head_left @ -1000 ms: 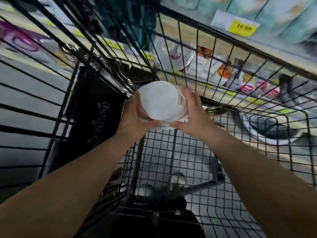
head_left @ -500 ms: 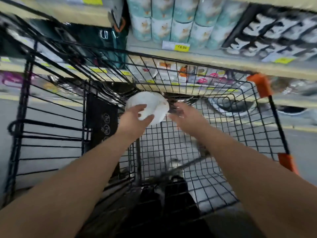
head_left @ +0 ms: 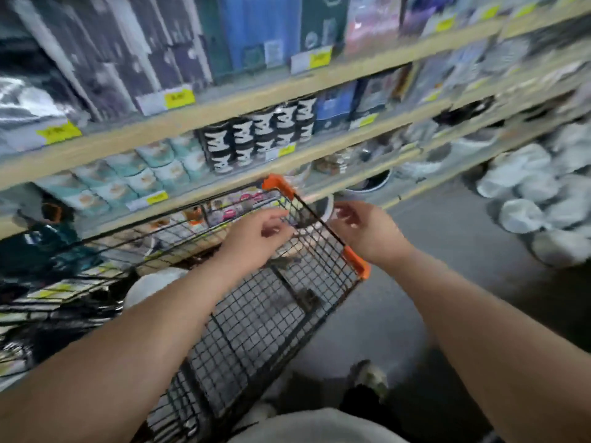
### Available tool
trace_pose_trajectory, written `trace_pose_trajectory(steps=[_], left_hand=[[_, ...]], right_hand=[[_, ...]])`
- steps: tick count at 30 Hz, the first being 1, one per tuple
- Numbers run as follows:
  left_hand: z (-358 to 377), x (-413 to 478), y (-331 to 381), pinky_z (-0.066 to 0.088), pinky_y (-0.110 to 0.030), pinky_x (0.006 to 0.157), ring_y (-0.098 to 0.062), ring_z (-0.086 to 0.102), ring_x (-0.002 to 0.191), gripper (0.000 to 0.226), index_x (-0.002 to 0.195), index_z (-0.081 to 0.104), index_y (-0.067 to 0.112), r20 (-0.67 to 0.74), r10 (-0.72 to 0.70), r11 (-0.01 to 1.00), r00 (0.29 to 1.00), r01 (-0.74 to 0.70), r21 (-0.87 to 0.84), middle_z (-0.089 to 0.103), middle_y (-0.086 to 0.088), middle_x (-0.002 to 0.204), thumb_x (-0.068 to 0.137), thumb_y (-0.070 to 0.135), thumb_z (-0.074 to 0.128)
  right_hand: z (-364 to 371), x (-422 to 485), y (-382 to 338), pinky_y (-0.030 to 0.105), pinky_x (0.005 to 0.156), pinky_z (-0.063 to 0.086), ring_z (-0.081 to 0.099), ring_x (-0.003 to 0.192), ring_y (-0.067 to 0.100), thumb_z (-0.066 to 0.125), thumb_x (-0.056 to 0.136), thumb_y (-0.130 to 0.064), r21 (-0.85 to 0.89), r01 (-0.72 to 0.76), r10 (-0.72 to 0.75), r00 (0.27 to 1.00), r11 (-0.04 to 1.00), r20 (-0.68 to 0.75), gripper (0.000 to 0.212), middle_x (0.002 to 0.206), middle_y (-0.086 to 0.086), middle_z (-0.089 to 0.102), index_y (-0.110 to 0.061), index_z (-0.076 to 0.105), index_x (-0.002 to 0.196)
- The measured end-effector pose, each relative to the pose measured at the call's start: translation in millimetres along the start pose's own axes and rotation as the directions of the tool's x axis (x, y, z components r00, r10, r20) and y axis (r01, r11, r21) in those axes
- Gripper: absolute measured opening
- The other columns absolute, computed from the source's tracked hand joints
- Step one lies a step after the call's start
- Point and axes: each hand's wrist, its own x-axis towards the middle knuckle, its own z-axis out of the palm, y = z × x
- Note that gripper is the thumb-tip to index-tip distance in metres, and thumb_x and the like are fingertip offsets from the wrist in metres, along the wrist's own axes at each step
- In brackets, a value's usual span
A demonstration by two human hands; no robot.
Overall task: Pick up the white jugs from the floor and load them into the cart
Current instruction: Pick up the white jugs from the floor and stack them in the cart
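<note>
Over the cart (head_left: 256,330) the left hand (head_left: 256,238) hovers inside the rim, the right hand (head_left: 367,231) just outside it. Both are empty, fingers loosely curled. One white jug (head_left: 153,284) lies in the cart at 8 o'clock. More white jugs (head_left: 540,199) are heaped on the floor (head_left: 447,251) at 3 o'clock.

Pale wooden shelf boards (head_left: 224,102) slant across the view. On the upper board stand tall dark flat boxes (head_left: 128,59) and blue boxes (head_left: 256,27). On the board below it stand black-and-white patterned round tins (head_left: 256,135), with teal-and-white wrapped packs (head_left: 144,174) to their left. Yellow price tags (head_left: 180,98) line the boards' front edges. Grey floor (head_left: 447,251) lies below the boards.
</note>
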Motion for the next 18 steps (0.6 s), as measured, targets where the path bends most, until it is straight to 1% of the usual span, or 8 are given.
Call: trace_pose_trajectory(steps=[2, 4, 5, 7, 9, 12, 15, 18], left_hand=[[33.8, 24.6, 35.4, 0.037, -0.009, 0.073, 0.010, 0.054, 0.090, 0.033, 0.124, 0.058, 0.031, 0.058, 0.038, 0.999, 0.998, -0.038, 0.005, 0.063, 0.019, 0.101, 0.091, 0.031, 0.065], [71.9, 49.1, 72.1, 0.042, -0.010, 0.077, 0.003, 0.059, 0.093, 0.031, 0.120, 0.057, 0.033, 0.092, 0.077, 0.997, 0.993, -0.077, -0.004, 0.065, 0.017, 0.099, 0.091, 0.027, 0.066], [92.1, 61.4, 89.7, 0.042, -0.005, 0.075, 0.000, 0.060, 0.093, 0.029, 0.117, 0.057, 0.034, 0.103, 0.095, 0.995, 0.990, -0.095, -0.003, 0.064, 0.017, 0.097, 0.090, 0.026, 0.066], [132.0, 82.8, 125.5, 0.037, 0.002, 0.064, 0.003, 0.058, 0.086, 0.028, 0.117, 0.058, 0.032, 0.130, 0.135, 0.990, 0.982, -0.138, 0.015, 0.063, 0.017, 0.094, 0.091, 0.024, 0.066], [171.6, 105.3, 157.4, 0.038, 0.002, 0.063, 0.007, 0.056, 0.081, 0.031, 0.120, 0.061, 0.026, 0.162, 0.170, 0.985, 0.972, -0.172, -0.005, 0.065, 0.012, 0.097, 0.090, 0.023, 0.067], [224.3, 137.1, 199.7, 0.042, -0.004, 0.067, 0.005, 0.058, 0.084, 0.036, 0.124, 0.061, 0.023, 0.208, 0.201, 0.980, 0.957, -0.199, -0.031, 0.068, 0.006, 0.106, 0.089, 0.024, 0.068], [270.0, 172.6, 235.5, 0.044, -0.003, 0.063, 0.001, 0.058, 0.082, 0.034, 0.123, 0.062, 0.021, 0.262, 0.243, 0.969, 0.934, -0.243, -0.033, 0.068, 0.002, 0.108, 0.089, 0.022, 0.068], [312.9, 219.5, 268.9, 0.041, 0.001, 0.063, -0.007, 0.057, 0.081, 0.035, 0.125, 0.061, 0.016, 0.342, 0.268, 0.960, 0.901, -0.280, -0.014, 0.065, -0.001, 0.106, 0.090, 0.017, 0.067]], right_hand=[[-44.2, -2.3, 36.1, 0.028, 0.084, 0.046, 0.060, 0.102, 0.016, 0.061, 0.093, -0.035, 0.026, -0.047, 0.048, 0.997, 0.999, -0.053, 0.042, 0.110, -0.002, 0.061, -0.017, 0.056, 0.131], [-86.4, -5.6, 74.0, 0.024, 0.081, 0.043, 0.060, 0.098, 0.015, 0.062, 0.093, -0.034, 0.054, -0.092, 0.098, 0.989, 0.994, -0.112, 0.041, 0.110, -0.001, 0.062, -0.018, 0.056, 0.130], [-106.5, -6.4, 92.5, 0.023, 0.080, 0.042, 0.061, 0.095, 0.015, 0.062, 0.092, -0.034, 0.058, -0.105, 0.112, 0.984, 0.993, -0.142, 0.040, 0.110, -0.001, 0.063, -0.017, 0.057, 0.129], [-146.0, -7.3, 127.9, 0.021, 0.078, 0.041, 0.060, 0.090, 0.014, 0.063, 0.091, -0.033, 0.062, -0.129, 0.139, 0.971, 0.990, -0.193, 0.039, 0.108, -0.001, 0.065, -0.016, 0.059, 0.126], [-183.0, -7.3, 162.2, 0.024, 0.081, 0.043, 0.061, 0.092, 0.016, 0.063, 0.091, -0.032, 0.086, -0.169, 0.185, 0.956, 0.982, -0.229, 0.038, 0.110, 0.002, 0.065, -0.015, 0.059, 0.125], [-231.5, -3.4, 207.4, 0.026, 0.085, 0.045, 0.062, 0.098, 0.018, 0.063, 0.091, -0.031, 0.119, -0.214, 0.240, 0.930, 0.969, -0.280, 0.038, 0.113, 0.003, 0.065, -0.016, 0.059, 0.125], [-272.2, 6.0, 250.2, 0.021, 0.079, 0.043, 0.061, 0.098, 0.014, 0.063, 0.091, -0.033, 0.163, -0.269, 0.308, 0.896, 0.949, -0.320, 0.038, 0.113, -0.001, 0.064, -0.018, 0.058, 0.126], [-308.7, 23.9, 294.3, 0.022, 0.077, 0.044, 0.061, 0.096, 0.011, 0.062, 0.091, -0.035, 0.214, -0.320, 0.379, 0.850, 0.923, -0.365, 0.040, 0.113, -0.003, 0.064, -0.020, 0.057, 0.128]])
